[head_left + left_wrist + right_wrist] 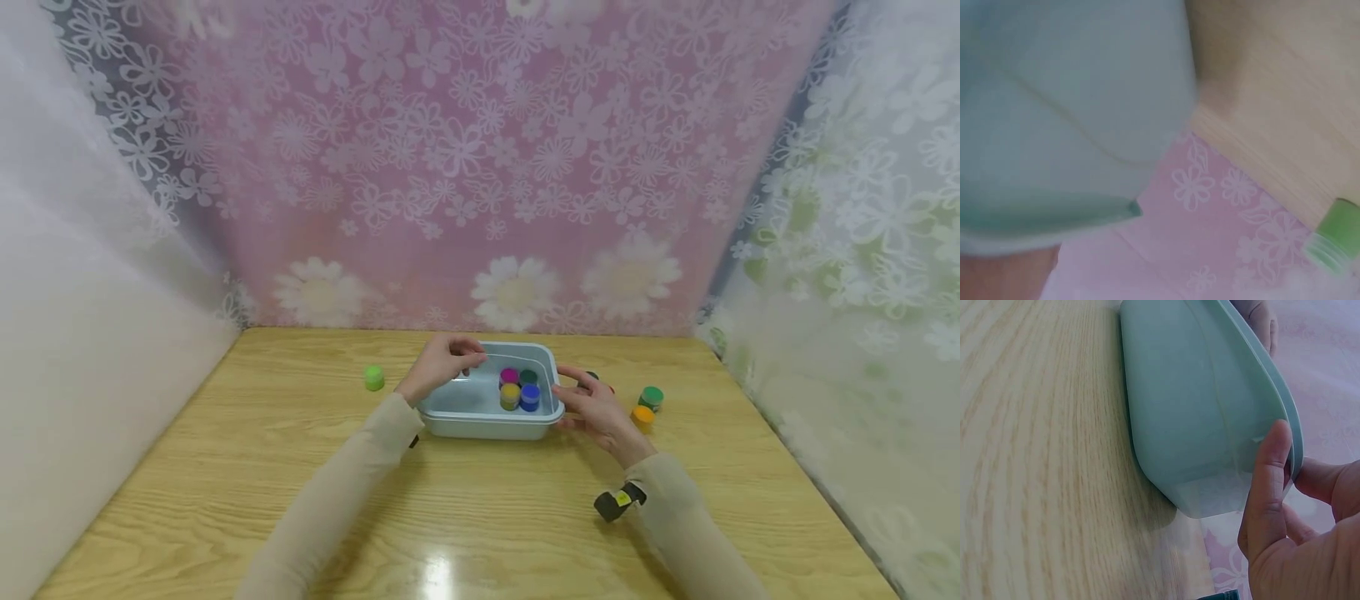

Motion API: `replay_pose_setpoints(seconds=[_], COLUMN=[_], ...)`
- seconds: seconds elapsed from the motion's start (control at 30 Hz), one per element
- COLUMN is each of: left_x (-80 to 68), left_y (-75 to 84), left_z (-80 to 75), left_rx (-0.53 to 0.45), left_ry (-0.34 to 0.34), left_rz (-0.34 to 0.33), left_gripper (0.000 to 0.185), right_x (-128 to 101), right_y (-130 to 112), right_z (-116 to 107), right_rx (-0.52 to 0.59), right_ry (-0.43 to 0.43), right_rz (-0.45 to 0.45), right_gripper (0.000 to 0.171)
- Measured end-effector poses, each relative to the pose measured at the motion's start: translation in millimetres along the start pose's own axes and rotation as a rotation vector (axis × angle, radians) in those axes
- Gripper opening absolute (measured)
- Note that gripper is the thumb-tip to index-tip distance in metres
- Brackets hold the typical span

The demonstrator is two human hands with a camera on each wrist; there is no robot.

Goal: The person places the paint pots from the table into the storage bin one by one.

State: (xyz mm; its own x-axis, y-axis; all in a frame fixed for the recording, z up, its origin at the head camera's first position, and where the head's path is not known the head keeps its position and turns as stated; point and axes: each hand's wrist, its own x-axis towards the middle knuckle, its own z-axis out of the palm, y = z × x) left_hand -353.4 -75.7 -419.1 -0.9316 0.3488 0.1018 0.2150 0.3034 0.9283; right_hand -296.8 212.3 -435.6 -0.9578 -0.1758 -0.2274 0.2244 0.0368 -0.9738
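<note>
A light blue plastic tub [480, 421] stands mid-table on the wooden top. Inside it, at the right end, sit small jars with pink [509, 377], dark green [528, 377], yellow [510, 394] and blue [530, 395] lids. My left hand [467, 363] curls over the tub's back left rim. My right hand [572, 398] pinches the right rim. In the right wrist view its thumb [1269, 481] lies on the tub's [1185, 412] outer wall, with the other fingers behind the rim. The left wrist view is blurred and mostly filled by the tub [1072, 112].
A light green jar [373, 377] stands left of the tub and shows in the left wrist view [1335, 240]. Right of the tub stand a green jar [651, 397] and an orange jar [642, 416]; a dark one [592, 377] is partly hidden behind my right hand. Flowered curtains enclose three sides.
</note>
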Motion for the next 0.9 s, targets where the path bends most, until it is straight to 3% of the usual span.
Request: replay_pose_setpoints(seconds=[0.4,0.6,0.9], left_x=[-9.0,-16.7,-28.7], left_y=[-13.0,-21.7,-35.6], left_z=[-29.2,-52.6,-85.7], left_rx=[-0.040,-0.067,0.028], left_ry=[0.149,0.168,0.154], left_rz=[0.067,0.046,-0.015], left_gripper=[0.018,0.031,0.022], right_x=[0.1,0.4,2.0], right_y=[1.3,1.3,1.0], right_z=[-1.5,-0.6,-0.3], right_rx=[-0.028,-0.028,-0.027], right_ry=[0.013,0.023,0.017], right_rz=[-0.007,-0.010,0.001], right_gripper=[0.061,0.061,0.061])
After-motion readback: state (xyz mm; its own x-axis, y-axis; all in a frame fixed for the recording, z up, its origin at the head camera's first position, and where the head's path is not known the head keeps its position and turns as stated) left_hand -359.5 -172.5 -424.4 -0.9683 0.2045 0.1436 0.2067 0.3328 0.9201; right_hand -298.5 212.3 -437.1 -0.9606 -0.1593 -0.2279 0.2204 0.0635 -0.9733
